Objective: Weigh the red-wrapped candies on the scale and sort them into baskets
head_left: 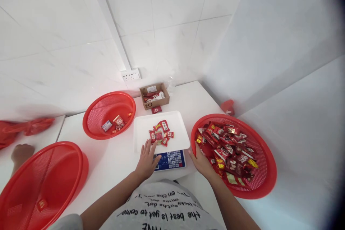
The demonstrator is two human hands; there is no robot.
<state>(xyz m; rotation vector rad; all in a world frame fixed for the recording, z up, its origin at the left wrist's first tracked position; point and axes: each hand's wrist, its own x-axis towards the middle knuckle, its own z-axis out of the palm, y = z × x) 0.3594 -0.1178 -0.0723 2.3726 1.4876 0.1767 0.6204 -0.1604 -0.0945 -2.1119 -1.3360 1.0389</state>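
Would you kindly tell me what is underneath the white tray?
A scale's blue keypad panel shows at the near edge of the white tray. The left hand overlaps its left end. Whatever lies farther back is hidden beneath the tray.

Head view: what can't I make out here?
All in the head view:
Readout of the blue scale: mostly covered by the left hand.
Front-left red basket: cut off by the left and bottom edges.
Another person's forearm: partly hidden behind that basket.
Floor of the cardboard box: hidden by its contents and front wall.
Fine print on the tray's packets: too small.
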